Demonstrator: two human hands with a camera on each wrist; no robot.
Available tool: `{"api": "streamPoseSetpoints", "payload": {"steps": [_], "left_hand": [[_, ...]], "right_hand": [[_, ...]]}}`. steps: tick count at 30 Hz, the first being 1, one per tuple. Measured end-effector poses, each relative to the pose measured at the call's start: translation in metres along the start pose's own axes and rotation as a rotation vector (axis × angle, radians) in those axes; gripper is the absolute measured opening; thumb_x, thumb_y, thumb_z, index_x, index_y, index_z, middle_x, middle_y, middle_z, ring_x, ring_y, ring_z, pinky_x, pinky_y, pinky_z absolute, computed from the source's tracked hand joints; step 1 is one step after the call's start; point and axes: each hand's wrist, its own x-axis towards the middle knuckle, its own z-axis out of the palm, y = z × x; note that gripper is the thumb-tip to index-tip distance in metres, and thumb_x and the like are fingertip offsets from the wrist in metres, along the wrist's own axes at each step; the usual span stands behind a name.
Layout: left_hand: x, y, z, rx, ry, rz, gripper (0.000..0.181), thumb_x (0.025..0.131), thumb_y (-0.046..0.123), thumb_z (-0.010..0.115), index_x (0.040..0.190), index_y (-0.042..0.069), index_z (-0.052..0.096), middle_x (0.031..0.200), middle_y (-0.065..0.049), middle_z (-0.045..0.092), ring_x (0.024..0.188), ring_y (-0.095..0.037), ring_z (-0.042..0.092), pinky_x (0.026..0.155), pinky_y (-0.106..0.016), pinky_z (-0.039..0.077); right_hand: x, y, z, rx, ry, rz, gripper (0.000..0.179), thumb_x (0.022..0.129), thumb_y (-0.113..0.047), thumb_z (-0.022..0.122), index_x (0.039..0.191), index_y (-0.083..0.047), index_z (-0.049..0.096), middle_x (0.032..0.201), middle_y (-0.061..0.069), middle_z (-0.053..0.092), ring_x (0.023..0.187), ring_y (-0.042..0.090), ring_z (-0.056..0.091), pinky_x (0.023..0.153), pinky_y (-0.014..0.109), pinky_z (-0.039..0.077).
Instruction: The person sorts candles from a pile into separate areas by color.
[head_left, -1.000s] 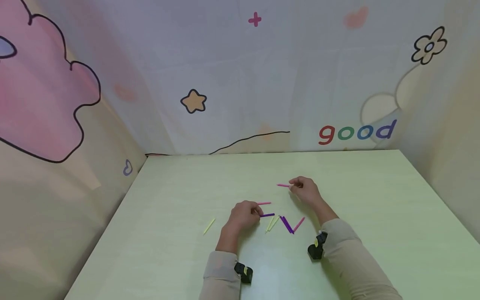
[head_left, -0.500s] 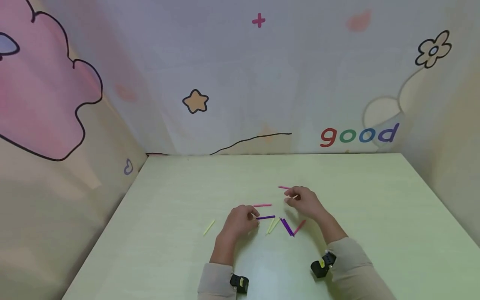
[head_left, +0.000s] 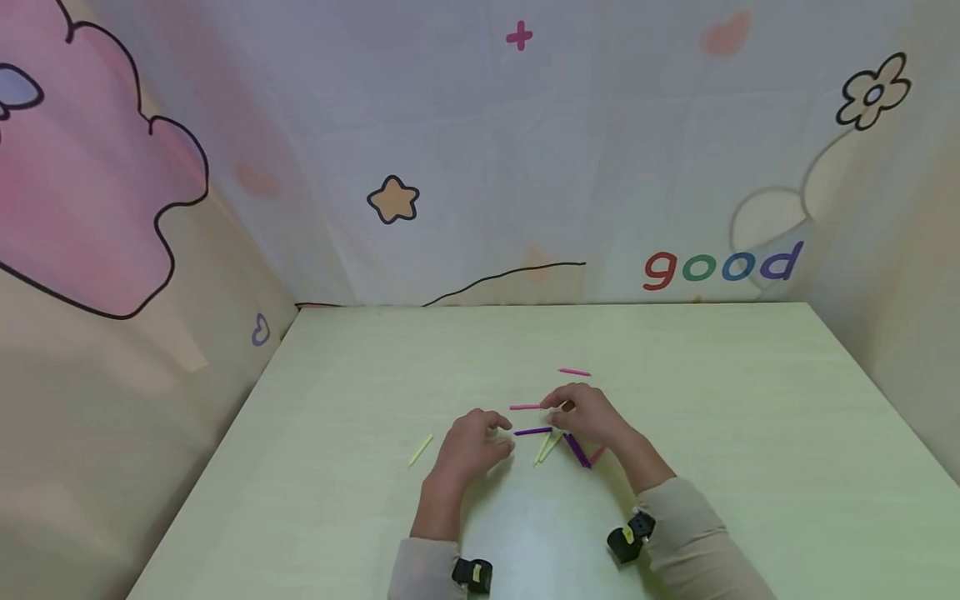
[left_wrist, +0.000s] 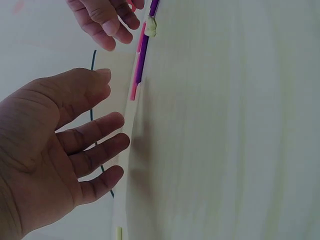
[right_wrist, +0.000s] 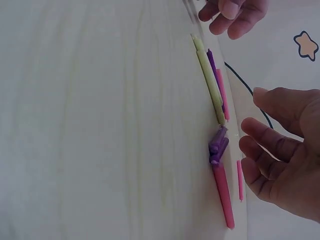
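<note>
Thin coloured sticks lie on the table. My left hand [head_left: 471,446] hovers left of a purple stick [head_left: 533,431], fingers parted and holding nothing; the left wrist view shows its loose fingers. Just behind that stick is a pink stick [head_left: 525,407], and the fingertips of my right hand [head_left: 588,414] are close to its right end. Loosely bent fingers with nothing between them appear on the right hand [right_wrist: 285,150] in its wrist view. Beneath it are paired pale yellow sticks [head_left: 547,447], paired purple sticks [head_left: 577,451] and a partly hidden pink stick [head_left: 597,456].
Farther back lies another pink stick [head_left: 574,372]. A single yellow stick [head_left: 421,450] is left of the left hand. The pale table [head_left: 360,367] meets a printed cloth backdrop [head_left: 480,167] along its back edge, with more cloth at both sides.
The right hand has let go of the far pink stick and come left and nearer. The left hand has released the purple stick and drawn back slightly left.
</note>
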Motion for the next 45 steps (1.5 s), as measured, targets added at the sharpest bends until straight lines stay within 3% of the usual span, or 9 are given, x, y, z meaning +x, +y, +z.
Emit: {"api": "streamPoseSetpoints", "payload": {"steps": [10, 19, 30, 39, 45], "left_hand": [[-0.007, -0.005, -0.013, 0.064, 0.032, 0.000, 0.028, 0.077, 0.026, 0.072, 0.102, 0.013, 0.069, 0.098, -0.008, 0.062, 0.089, -0.025, 0.058, 0.074, -0.039, 0.046], [-0.010, -0.013, -0.020, 0.023, 0.036, -0.035, 0.030, 0.078, 0.026, 0.071, 0.105, 0.012, 0.068, 0.103, -0.008, 0.061, 0.095, -0.026, 0.058, 0.080, -0.040, 0.045], [-0.010, -0.016, -0.020, 0.023, 0.030, -0.031, 0.031, 0.078, 0.026, 0.071, 0.105, 0.011, 0.068, 0.103, -0.008, 0.061, 0.096, -0.026, 0.057, 0.080, -0.041, 0.045], [-0.013, -0.012, -0.026, 0.025, 0.038, -0.020, 0.032, 0.078, 0.026, 0.072, 0.105, 0.011, 0.068, 0.106, -0.009, 0.061, 0.097, -0.028, 0.057, 0.079, -0.042, 0.045], [-0.013, -0.008, -0.025, 0.030, 0.031, -0.008, 0.032, 0.078, 0.026, 0.071, 0.106, 0.011, 0.068, 0.105, -0.009, 0.061, 0.095, -0.027, 0.057, 0.078, -0.041, 0.045]], "right_hand": [[0.005, -0.003, 0.017, -0.020, -0.035, -0.084, 0.016, 0.079, -0.004, 0.067, 0.095, -0.001, 0.069, 0.089, 0.003, 0.064, 0.079, 0.017, 0.056, 0.072, 0.033, 0.045], [0.010, -0.008, 0.032, -0.035, -0.072, -0.106, 0.013, 0.075, -0.002, 0.071, 0.088, -0.004, 0.069, 0.081, -0.002, 0.060, 0.078, 0.015, 0.053, 0.073, 0.033, 0.044], [0.012, -0.008, 0.032, -0.136, -0.063, -0.086, 0.009, 0.074, 0.003, 0.063, 0.077, -0.005, 0.067, 0.069, -0.004, 0.056, 0.069, 0.011, 0.047, 0.066, 0.029, 0.042], [0.008, -0.014, 0.030, -0.152, -0.067, -0.144, 0.009, 0.077, 0.004, 0.061, 0.077, -0.004, 0.066, 0.070, -0.004, 0.056, 0.068, 0.011, 0.047, 0.067, 0.030, 0.043], [0.006, -0.016, 0.027, -0.143, -0.045, -0.110, 0.011, 0.078, 0.004, 0.060, 0.079, -0.005, 0.066, 0.071, -0.005, 0.056, 0.070, 0.012, 0.048, 0.068, 0.030, 0.043]]}}
